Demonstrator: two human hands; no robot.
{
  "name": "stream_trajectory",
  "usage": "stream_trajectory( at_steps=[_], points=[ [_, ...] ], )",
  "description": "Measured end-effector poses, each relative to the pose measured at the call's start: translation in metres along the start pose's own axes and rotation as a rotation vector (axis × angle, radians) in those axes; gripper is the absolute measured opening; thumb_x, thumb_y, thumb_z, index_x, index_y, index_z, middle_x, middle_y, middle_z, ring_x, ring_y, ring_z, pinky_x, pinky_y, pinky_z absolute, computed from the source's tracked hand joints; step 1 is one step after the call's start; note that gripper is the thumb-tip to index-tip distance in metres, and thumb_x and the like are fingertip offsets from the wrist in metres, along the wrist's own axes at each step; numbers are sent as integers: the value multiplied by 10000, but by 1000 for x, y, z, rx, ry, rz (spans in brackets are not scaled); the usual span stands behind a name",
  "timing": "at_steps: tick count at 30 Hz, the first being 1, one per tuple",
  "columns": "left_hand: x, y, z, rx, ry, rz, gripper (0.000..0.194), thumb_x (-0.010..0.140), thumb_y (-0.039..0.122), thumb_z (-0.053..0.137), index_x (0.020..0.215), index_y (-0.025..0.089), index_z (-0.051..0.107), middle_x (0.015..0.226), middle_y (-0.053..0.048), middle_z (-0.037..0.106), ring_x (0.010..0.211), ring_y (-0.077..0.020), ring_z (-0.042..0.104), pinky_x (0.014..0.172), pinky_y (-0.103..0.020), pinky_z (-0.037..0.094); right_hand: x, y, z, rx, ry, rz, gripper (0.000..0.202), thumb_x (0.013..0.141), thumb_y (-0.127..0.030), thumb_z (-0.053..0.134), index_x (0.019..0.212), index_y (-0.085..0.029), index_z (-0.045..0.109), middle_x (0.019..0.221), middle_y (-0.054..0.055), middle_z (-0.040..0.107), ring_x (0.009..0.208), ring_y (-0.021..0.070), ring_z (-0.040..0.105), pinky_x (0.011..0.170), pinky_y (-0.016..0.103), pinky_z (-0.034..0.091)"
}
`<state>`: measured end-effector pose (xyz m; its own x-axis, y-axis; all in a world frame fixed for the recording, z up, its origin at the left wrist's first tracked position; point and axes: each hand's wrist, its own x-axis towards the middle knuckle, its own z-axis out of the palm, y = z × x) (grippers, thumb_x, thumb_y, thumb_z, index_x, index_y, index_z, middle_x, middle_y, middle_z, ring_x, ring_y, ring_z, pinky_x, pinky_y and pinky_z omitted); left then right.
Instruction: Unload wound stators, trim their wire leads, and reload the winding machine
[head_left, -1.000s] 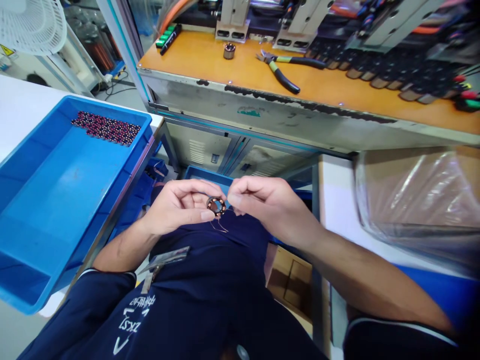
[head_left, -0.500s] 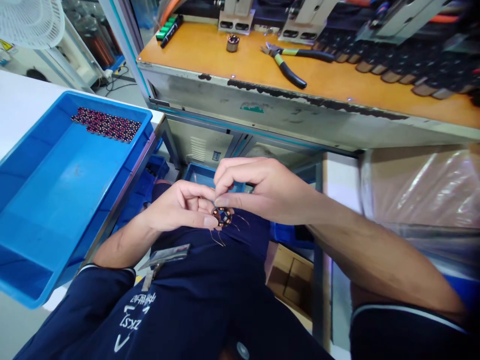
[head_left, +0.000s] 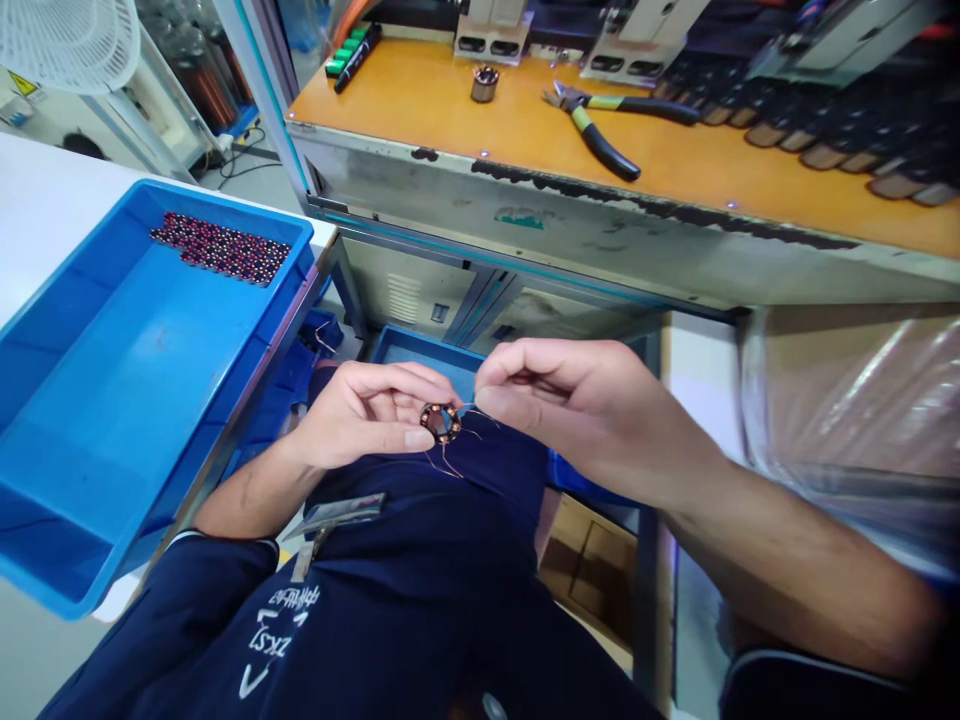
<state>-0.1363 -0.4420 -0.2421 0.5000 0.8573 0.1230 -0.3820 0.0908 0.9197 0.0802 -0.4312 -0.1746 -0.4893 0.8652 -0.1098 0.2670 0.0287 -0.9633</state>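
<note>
Between the thumb and fingers of my left hand is a small round motor stator, black with copper windings around an open centre. Several thin copper wire ends stick out from its lower and right sides. Just right of it, my right hand is closed in a pinch, thumb against forefinger, on a wire end that runs to the stator's rim. Its other fingers are curled in. Both hands are above my lap.
On the left table stands a blue tray with rows of small parts. An orange bench ahead bears cutting pliers, one stator, a black marker and many stators at right. Plastic-covered cardboard lies to the right.
My right hand has moved right, away from the stator's top edge, and pinches a wire end out to the side. My left hand still holds the stator, its ring now facing me more.
</note>
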Motion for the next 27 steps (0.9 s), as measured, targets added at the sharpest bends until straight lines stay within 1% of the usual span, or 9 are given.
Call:
stream_trajectory(
  at_steps=[3,5,7,10,14,17,21,27],
  points=[
    [2,1,2,12,8,4,320,672,92,812,971,201,782,1026,-76,737,715,-97,679,660,-188,558,0,-5,0,46,-80,57,116,804,-258,734,772,-159,683,573,-57,551,494,54,447,421,177,300],
    [3,1,3,-8,3,-4,315,676,82,804,969,197,782,1015,-71,735,723,-98,681,670,-190,566,1,-6,0,15,-98,65,86,817,-226,711,765,-160,690,565,-62,551,489,47,447,418,169,298],
    [3,1,5,-49,-11,-24,313,683,71,794,971,193,779,1012,-63,727,740,-98,688,685,-191,575,2,-5,0,-38,-102,47,96,847,-206,673,765,-161,692,582,-60,571,500,42,461,431,163,312],
    [3,-1,5,-108,-25,-59,338,689,59,785,998,196,773,1019,-54,712,760,-99,695,707,-191,580,2,-2,0,-99,-109,-31,124,883,-192,632,777,-165,691,628,-59,606,534,36,489,467,152,344],
    [3,-4,4,-138,-53,-57,364,695,67,784,1029,209,768,1060,-52,680,775,-106,700,721,-198,581,-1,2,2,-140,-83,-134,124,900,-176,615,797,-164,684,734,-43,657,631,46,552,574,150,414],
    [4,-6,3,-136,-67,-32,384,697,75,788,1052,218,764,1070,-52,657,784,-108,698,720,-195,577,-6,3,2,-169,-51,-181,130,903,-170,606,792,-157,672,748,-31,654,663,62,563,620,172,429],
    [7,-7,4,-113,-80,-2,406,679,76,803,1054,228,765,1049,-52,638,765,-102,685,708,-197,573,-11,4,2,-181,-23,-201,123,900,-167,610,792,-159,669,735,-33,643,657,68,552,618,187,419],
    [7,-5,7,-62,-94,37,421,655,80,823,1044,233,766,1025,-45,607,738,-100,675,684,-205,570,-12,6,6,-161,-12,-204,116,907,-171,617,800,-159,661,731,-48,629,663,51,544,611,165,405]
  ],
)
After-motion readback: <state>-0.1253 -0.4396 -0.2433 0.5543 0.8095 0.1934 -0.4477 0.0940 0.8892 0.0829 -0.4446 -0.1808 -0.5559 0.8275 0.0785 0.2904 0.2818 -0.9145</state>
